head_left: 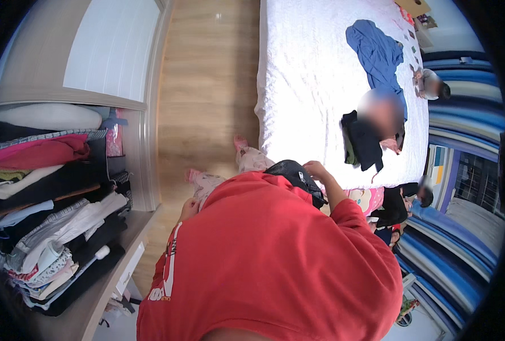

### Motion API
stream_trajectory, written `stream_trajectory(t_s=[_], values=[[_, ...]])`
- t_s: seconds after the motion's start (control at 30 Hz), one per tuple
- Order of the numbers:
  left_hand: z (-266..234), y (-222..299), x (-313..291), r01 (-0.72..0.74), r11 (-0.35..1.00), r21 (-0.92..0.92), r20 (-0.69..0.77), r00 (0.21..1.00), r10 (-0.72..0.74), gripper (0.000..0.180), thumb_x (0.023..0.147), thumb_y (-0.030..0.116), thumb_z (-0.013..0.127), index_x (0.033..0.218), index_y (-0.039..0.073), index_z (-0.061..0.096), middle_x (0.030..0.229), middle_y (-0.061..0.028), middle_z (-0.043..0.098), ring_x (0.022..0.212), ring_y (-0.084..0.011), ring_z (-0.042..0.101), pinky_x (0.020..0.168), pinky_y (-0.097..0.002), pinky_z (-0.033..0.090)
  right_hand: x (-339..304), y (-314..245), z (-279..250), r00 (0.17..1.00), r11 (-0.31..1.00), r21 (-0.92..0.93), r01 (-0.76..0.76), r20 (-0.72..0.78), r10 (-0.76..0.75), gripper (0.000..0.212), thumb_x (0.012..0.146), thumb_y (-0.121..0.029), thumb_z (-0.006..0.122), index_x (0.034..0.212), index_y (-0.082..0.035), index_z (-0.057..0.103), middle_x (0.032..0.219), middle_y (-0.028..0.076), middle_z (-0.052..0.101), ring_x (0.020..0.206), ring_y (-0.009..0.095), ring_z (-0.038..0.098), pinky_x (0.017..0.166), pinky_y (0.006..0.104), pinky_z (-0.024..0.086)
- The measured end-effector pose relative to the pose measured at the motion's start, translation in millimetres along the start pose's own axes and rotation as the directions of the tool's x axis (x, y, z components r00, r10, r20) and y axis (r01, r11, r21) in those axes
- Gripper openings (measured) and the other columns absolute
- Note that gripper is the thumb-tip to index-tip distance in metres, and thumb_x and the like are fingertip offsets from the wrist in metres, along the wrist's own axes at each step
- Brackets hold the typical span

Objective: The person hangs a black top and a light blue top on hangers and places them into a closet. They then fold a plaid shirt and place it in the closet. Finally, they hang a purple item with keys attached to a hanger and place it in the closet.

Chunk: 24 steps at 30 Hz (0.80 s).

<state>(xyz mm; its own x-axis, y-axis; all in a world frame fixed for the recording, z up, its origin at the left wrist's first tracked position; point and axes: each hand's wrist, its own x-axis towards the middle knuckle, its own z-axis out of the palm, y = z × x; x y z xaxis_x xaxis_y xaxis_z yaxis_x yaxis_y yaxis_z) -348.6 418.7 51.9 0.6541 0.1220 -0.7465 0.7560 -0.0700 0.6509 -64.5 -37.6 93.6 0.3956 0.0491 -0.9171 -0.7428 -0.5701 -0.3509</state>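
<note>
My right hand [316,170] is at the edge of a crumpled black cloth item [292,173] with a small white tag, held against the front of my red sweatshirt; its fingers curl onto the cloth. Part of the black item is hidden behind the sweatshirt. My left hand [190,208] hangs low beside my patterned trousers [209,183]. Nothing shows in it, and its fingers are too small and partly hidden to read. On the white bed [303,85] lie a blue garment [372,48] and dark folded clothes [363,142], with a blurred patch between them.
At left, an open wardrobe [144,142] holds heaped clothes [53,176]. The wooden floor [201,74] runs between wardrobe and bed. A person in a grey top [428,84] is by the bed's right edge; another dark-clothed figure [393,207] is lower right, near striped blue curtains [462,113].
</note>
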Motion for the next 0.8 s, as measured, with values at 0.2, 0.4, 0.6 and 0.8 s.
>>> stream_trajectory(t_s=[0.2, 0.4, 0.6, 0.8], values=[[36.5, 55.2, -39.7, 0.182, 0.954, -0.239, 0.249, 0.961, -0.121, 0.016, 0.082, 0.018, 0.053, 0.077, 0.003, 0.052, 0.073, -0.0007, 0.055, 0.067, -0.0099, 0.050, 0.061, -0.0258, 0.042, 9.2, -25.5, -52.2, 0.989, 0.995, 0.028, -0.096, -0.106, 0.098, 0.018, 0.079, -0.010, 0.045, 0.093, -0.003, 0.055, 0.073, 0.009, 0.060, 0.057, 0.016, 0.058, 0.043, 0.0252, 0.043], [31.4, 72.3, -51.2, 0.043, 0.996, -0.082, 0.210, 0.977, -0.025, 0.018, 0.081, 0.020, 0.053, 0.082, 0.002, 0.056, 0.078, -0.0016, 0.057, 0.071, -0.0114, 0.052, 0.063, -0.0268, 0.043, 58.8, -71.6, -28.5, 0.996, 0.993, -0.079, 0.089, 0.034, -0.087, 0.021, 0.080, -0.014, 0.046, 0.093, -0.001, 0.057, 0.069, 0.011, 0.060, 0.052, 0.014, 0.057, 0.042, 0.0235, 0.044], [-83.3, 125.0, -52.6, -0.046, 0.956, 0.290, -0.089, 0.993, 0.074, 0.021, 0.079, 0.022, 0.050, 0.085, 0.002, 0.055, 0.077, -0.0097, 0.059, 0.071, -0.0154, 0.054, 0.062, -0.0329, 0.044, 66.6, -209.8, 56.3, 0.823, 0.745, -0.379, 0.549, 0.399, -0.404, 0.023, 0.080, -0.012, 0.045, 0.096, 0.002, 0.055, 0.074, 0.012, 0.061, 0.065, 0.018, 0.060, 0.057, 0.0268, 0.047], [-286.8, 323.4, -68.8, -0.059, 0.476, 0.878, -0.332, 0.640, 0.692, 0.013, 0.071, 0.007, 0.048, 0.083, 0.003, 0.054, 0.090, -0.0145, 0.053, 0.088, -0.0314, 0.050, 0.075, -0.0407, 0.039, -2.8, -315.5, 140.3, 0.678, 0.524, -0.433, 0.733, 0.412, -0.609, 0.021, 0.078, -0.009, 0.047, 0.092, 0.003, 0.056, 0.071, 0.011, 0.061, 0.065, 0.017, 0.059, 0.061, 0.0270, 0.047]])
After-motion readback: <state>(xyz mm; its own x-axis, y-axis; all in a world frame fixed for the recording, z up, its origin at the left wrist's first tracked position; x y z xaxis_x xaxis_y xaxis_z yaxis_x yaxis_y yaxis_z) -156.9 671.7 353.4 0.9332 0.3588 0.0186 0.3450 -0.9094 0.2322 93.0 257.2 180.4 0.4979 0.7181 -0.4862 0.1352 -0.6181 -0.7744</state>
